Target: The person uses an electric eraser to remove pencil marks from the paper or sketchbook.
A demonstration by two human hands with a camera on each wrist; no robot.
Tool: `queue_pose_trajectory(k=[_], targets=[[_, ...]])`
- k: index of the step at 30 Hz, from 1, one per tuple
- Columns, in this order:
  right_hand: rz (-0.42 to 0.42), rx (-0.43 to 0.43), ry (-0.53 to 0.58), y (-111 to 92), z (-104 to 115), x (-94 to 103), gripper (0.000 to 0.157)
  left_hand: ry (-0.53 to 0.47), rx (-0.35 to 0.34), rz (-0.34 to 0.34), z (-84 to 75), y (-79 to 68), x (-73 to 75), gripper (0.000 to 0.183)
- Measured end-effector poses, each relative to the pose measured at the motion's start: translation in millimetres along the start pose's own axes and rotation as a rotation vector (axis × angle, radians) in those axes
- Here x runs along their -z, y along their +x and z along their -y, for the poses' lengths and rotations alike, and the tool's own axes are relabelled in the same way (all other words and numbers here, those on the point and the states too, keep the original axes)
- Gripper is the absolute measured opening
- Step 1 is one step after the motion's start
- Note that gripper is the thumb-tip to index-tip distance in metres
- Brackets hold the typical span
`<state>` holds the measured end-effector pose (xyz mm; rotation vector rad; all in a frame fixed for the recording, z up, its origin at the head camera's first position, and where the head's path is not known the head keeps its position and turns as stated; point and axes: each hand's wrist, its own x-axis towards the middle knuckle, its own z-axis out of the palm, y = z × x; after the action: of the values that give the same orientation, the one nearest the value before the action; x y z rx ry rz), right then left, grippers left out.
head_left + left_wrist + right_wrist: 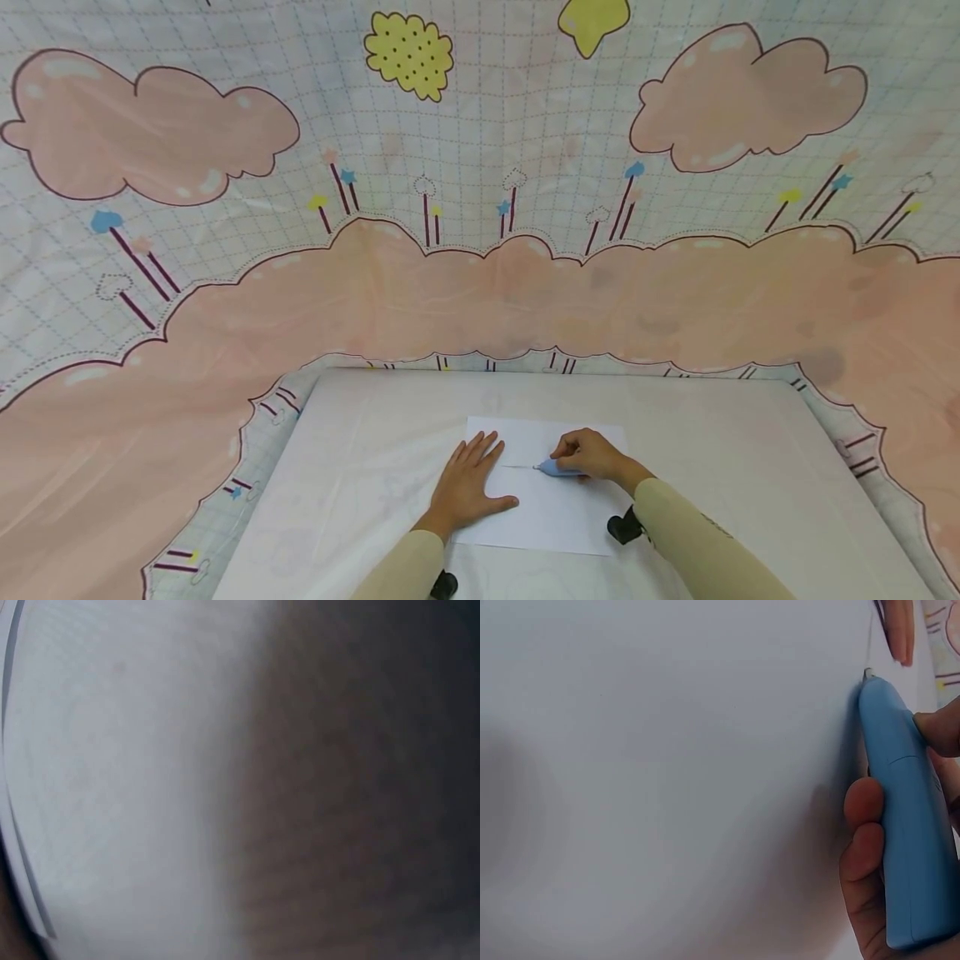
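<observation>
A white sheet of paper (547, 521) lies on the covered table with a thin dark line (516, 466) across it. My left hand (465, 485) rests flat on its left side, fingers spread and thumb pointing right. My right hand (595, 454) grips a thick blue pen-shaped tool (907, 795); its small tip touches the paper at the line's right end. In the right wrist view, the thumb presses a raised spot on the tool's side, while curled fingers hold it from the other side. The left wrist view is mostly blurred.
A pale cloth (360, 442) covers the table. Behind and beside it hangs a curtain (480, 296) printed with clouds and stars. Black heart-shaped pieces (625, 527) sit at both wrists.
</observation>
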<state>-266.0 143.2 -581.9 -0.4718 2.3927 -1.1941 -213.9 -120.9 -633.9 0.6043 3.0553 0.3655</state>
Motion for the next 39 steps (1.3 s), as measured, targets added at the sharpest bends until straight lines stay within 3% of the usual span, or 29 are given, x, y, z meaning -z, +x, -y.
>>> queue_pose_trajectory(k=[39], targets=[[0.016, 0.037, -0.026, 10, 7, -13.0, 0.004, 0.010, 0.005, -0.005, -1.3, -1.3, -4.0, 0.100]])
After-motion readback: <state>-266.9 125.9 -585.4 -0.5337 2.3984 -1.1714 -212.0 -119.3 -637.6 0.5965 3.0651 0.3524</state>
